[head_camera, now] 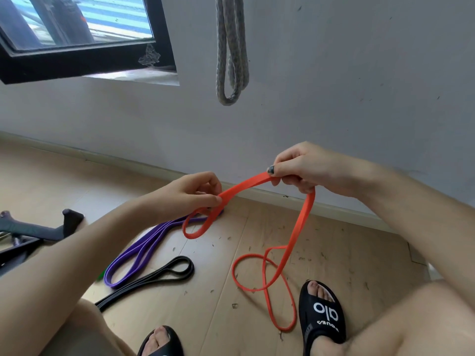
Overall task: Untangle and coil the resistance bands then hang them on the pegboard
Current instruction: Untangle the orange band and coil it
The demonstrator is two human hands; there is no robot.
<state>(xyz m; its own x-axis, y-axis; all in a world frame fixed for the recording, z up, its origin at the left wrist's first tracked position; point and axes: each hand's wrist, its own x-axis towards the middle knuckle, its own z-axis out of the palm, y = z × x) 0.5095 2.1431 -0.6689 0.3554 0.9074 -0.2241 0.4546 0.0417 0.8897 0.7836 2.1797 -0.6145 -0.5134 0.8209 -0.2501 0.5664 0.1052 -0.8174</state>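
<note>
Both hands hold one orange resistance band [300, 222] above the wooden floor. My left hand [191, 192] pinches it where a small loop hangs below the fingers. My right hand [305, 169] grips the band higher up, to the right. From there the band drops to the floor and crosses itself in a twisted loop near my right foot. A purple band [133, 255] lies folded on the floor to the left. A black band [164, 272] lies folded just in front of it. No pegboard is in view.
A grey braided rope [231, 60] hangs in a loop on the white wall [359, 86] ahead. A dark-framed window [77, 42] is at upper left. Black exercise gear [38, 232] lies at the left edge. My feet in black sandals [321, 312] and my knees fill the bottom.
</note>
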